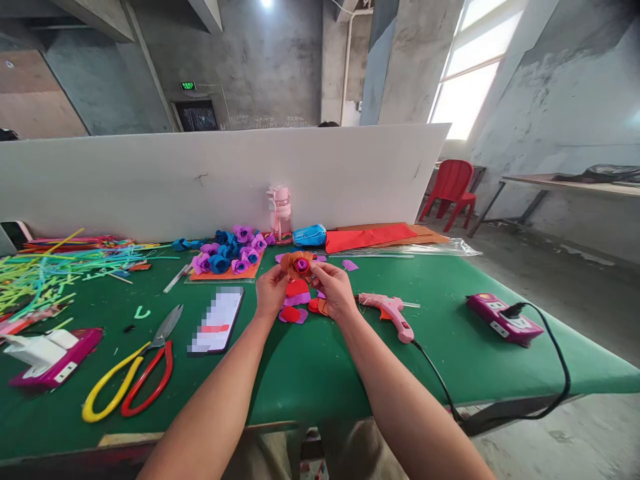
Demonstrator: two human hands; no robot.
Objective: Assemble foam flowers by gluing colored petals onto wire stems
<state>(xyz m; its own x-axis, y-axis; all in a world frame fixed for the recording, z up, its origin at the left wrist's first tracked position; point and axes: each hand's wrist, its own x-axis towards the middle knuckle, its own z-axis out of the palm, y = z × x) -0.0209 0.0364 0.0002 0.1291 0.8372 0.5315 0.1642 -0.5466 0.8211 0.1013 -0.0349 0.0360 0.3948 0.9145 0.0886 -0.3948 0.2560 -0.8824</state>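
Two bare forearms [215, 393] come in over the green table [300, 373], and at their ends the left hand [271, 291] and right hand [334, 287] sit slightly apart, each with fingers pinched on a side of one paper-like flower [299, 265]. It's up between them, orange-brown outer petals round a purple-pink heart! Below lie red and purple petal pieces [297, 288]; a pink glue gun [384, 303] rests beside the right hand, blue and purple blooms [220, 263] clustered off left.
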